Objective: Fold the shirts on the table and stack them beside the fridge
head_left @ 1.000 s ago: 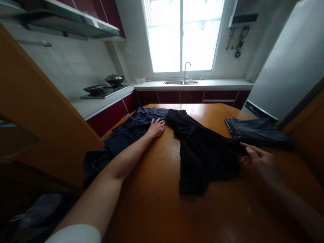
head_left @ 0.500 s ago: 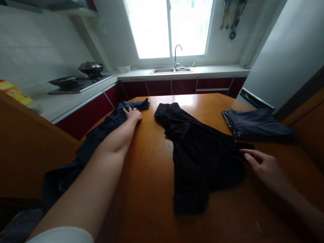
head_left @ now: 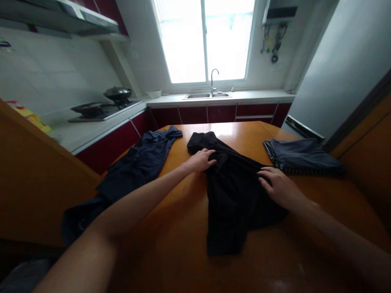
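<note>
As black garment is touched, apparently unpinched, below half-open L grip & R grip, creases may be caused by uneven tugs.

Our left grip and right grip touch a black garment spread on a brown bench; we see navy clothing lying left, folded clothes right, a bright window ahead.

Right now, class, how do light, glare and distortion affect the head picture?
Head view: the window is washed out white; head view: the table shows glare at its far end; head view: folds in the black garment fade into darkness; head view: the fridge leans, probably from wide-angle distortion.
</note>
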{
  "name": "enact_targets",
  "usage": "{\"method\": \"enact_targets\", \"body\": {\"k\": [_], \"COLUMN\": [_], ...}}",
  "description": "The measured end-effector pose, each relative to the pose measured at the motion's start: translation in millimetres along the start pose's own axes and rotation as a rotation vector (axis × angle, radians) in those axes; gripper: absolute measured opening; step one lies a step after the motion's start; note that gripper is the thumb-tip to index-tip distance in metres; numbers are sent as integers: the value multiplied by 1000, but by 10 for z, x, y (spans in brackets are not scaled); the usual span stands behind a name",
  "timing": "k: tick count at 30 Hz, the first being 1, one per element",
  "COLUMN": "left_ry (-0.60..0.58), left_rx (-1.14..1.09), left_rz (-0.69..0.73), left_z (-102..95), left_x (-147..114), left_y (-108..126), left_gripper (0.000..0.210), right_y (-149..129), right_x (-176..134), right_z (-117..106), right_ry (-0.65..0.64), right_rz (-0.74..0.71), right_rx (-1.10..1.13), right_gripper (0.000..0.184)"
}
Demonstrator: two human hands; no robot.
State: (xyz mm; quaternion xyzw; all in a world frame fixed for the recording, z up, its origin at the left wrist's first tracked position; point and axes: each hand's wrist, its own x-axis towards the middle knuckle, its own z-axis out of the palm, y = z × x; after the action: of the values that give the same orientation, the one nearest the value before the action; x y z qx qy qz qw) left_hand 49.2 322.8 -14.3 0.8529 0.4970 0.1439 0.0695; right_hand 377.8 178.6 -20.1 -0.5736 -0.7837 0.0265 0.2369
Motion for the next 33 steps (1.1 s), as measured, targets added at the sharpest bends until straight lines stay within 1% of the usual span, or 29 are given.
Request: {"method": "enact_targets", "body": {"k": [2,3,5,6,8,10,12,13,16,17,18,20,21,22,24,26,27,28,29,31,32,33], "left_ry": [-14,3,61,89,138,205,284,320,373,352,299,162,118,106,167,213,188,125,33,-220,-309,-369], "left_rx": [-117,-179,-270,-291,-289,-280,-266,-258,-195,-195,-213,-230,-203,-150,-24,5,-34,-92,-149,-231,-246,-246], "left_rz": [-3,-11,-15,-12,-5,-27,-93,-149,-293,-319,-353,-413,-436,-447,-422,-342,-289,-222,-133,36,97,143], "left_z": [106,131,106,52,-134,-405,-726,-889,-1306,-1398,-1460,-1495,-1477,-1443,-1349,-1246,-1194,-1141,-1085,-962,-899,-838], "left_x": [-93,-122,-162,-185,-271,-436,-688,-839,-1335,-1497,-1650,-1907,-2007,-2084,-2181,-2225,-2238,-2251,-2265,-2298,-2314,-2329], "left_y": [81,89,70,48,-27,-159,-352,-464,-798,-891,-968,-1060,-1068,-1045,-894,-603,-416,-214,-8,369,524,651], "left_gripper": [53,47,30,25,21,22,23,24,26,30,36,49,53,54,50,44,42,39,38,43,46,47], "right_y": [-22,-17,16,40,88,126,141,139,105,87,66,19,-9,-40,-125,-249,-327,-414,-504,-678,-751,-808], "right_x": [98,117,105,82,26,-14,-24,-20,13,25,34,42,39,30,-8,-76,-121,-172,-225,-331,-378,-418], "right_z": [197,287,439,499,583,624,636,638,644,646,648,640,625,600,518,398,330,262,198,89,47,15], "right_ry": [0,4,9,10,11,11,13,14,9,6,0,-7,-1,15,68,86,65,21,-40,-199,-277,-348], "right_rz": [-12,-12,-12,-16,-30,-35,-34,-31,-36,-42,-53,-80,-96,-115,-161,-233,-281,-334,-391,-497,-536,-562], "right_rx": [31,38,40,36,34,45,57,61,83,95,108,126,127,124,127,165,200,238,277,343,365,378], "right_gripper": [33,34,36,37,39,41,42,42,42,42,42,43,42,41,37,33,30,27,25,22,21,20]}}
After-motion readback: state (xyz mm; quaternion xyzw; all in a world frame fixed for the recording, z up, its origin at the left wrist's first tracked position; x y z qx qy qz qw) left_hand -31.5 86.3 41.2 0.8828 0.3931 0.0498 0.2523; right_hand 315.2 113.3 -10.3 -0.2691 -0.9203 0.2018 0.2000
